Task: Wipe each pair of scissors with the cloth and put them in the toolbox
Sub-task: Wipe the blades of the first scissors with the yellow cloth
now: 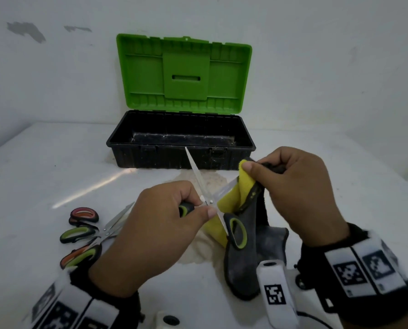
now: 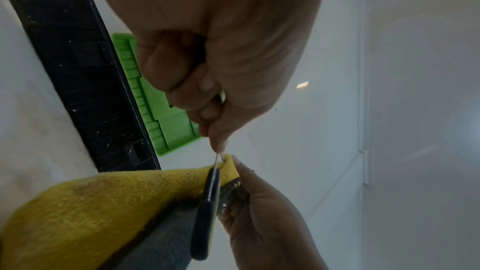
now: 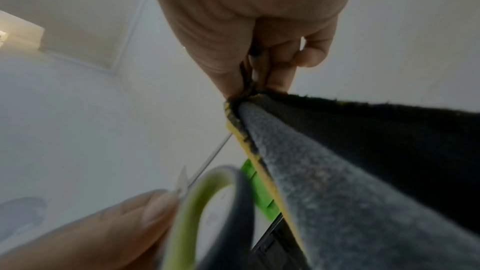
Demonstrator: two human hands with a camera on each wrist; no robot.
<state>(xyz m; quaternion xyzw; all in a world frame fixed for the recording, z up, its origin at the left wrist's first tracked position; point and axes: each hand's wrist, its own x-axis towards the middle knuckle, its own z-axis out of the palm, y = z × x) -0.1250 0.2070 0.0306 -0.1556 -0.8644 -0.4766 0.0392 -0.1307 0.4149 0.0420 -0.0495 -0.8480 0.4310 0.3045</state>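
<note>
Barely started: toolbox [image 1: 136, 151] upper centre empty, left hand [image 1: 160, 224] grips open scissors [image 1: 206, 200], right hand [image 1: 300, 193] pinches cloth [image 1: 245, 186] round one blade; other scissors [image 1: 89, 233] wait lower left on worktop [image 1: 56, 162]

The head view looks forward and down from above both hands across the worktop [image 1: 56, 167] to the far toolbox [image 1: 181, 138]. Each wrist view sits very close under its palm, facing along the fingers; all three share the cloth [image 1: 245, 186] and toolbox.
</note>
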